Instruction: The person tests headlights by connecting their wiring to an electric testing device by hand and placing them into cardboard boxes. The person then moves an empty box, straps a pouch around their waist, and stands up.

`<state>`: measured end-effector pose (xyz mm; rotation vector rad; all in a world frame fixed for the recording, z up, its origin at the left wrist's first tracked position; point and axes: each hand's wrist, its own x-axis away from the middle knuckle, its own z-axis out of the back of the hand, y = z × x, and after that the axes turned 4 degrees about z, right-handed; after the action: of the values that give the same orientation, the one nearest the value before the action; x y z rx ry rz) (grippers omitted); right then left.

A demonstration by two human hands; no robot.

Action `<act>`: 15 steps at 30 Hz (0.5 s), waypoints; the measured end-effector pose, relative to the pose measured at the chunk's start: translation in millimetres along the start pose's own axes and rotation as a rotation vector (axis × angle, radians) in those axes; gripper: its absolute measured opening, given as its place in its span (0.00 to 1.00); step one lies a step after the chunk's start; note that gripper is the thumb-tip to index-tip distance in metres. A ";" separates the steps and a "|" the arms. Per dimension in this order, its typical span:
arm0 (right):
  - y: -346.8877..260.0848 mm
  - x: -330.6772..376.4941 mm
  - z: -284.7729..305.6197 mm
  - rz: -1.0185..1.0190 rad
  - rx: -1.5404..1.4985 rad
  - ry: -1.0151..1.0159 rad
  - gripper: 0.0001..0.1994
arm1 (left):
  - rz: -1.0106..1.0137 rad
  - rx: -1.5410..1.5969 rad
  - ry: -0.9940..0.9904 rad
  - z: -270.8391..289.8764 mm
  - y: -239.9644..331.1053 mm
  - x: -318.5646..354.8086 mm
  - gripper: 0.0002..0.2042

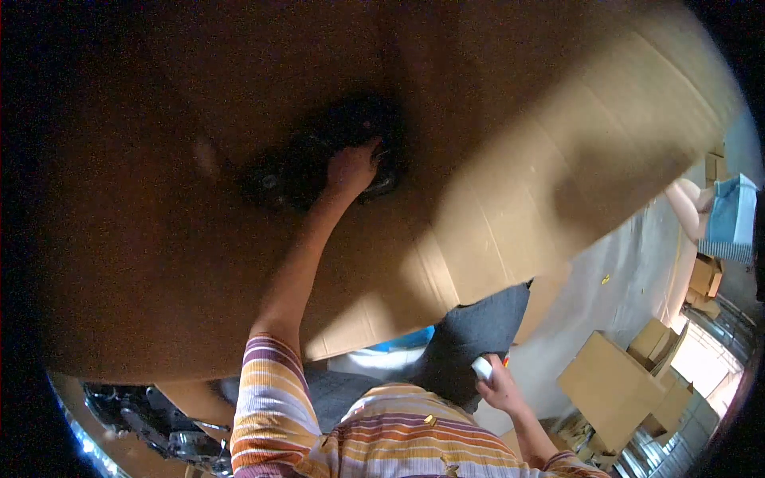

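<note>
My left hand (353, 169) reaches deep into the shadow over a large sheet of brown cardboard (510, 215). Its fingers are curled at a dark, glossy black part (307, 163) lying there, and seem to grip it. The outline of that part is mostly lost in the dark. Low by my right thigh, my right hand (500, 389) is closed around a small white object with a rounded end (482, 368). A bit of red and yellow shows beside the fingers; the kind of object is unclear.
At lower left, several black moulded parts (171, 426) sit beyond the cardboard's edge. Cardboard boxes (613, 390) stand on the grey floor at right. Another person's arm (687, 209) shows at far right, by a light-blue item (729, 211). Something blue (402, 341) lies below the cardboard edge.
</note>
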<state>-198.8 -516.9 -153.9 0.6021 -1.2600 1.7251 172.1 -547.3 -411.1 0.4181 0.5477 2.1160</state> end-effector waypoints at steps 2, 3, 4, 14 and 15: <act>-11.2 -6.5 -9.5 0.168 -0.003 -0.040 0.16 | 0.388 0.368 -0.364 -35.1 -101.4 -53.9 0.09; -7.0 -5.3 -3.8 0.063 -0.034 -0.005 0.16 | 0.330 0.417 -0.411 -39.9 -39.9 -37.3 0.09; -0.7 -4.4 0.1 -0.039 -0.069 0.028 0.16 | 0.107 0.025 -0.433 -31.9 19.3 -62.8 0.07; -10.0 -6.7 -0.5 -0.063 -0.074 -0.005 0.17 | -0.129 -0.430 -0.314 27.2 1.8 -54.4 0.08; -10.5 -6.9 0.7 -0.094 -0.088 0.000 0.17 | -0.048 -0.199 -0.158 42.1 9.7 -42.3 0.09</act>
<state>-186.5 -519.2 -154.0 0.6001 -1.2807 1.5843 209.2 -577.7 -374.3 0.4488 0.2513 2.0471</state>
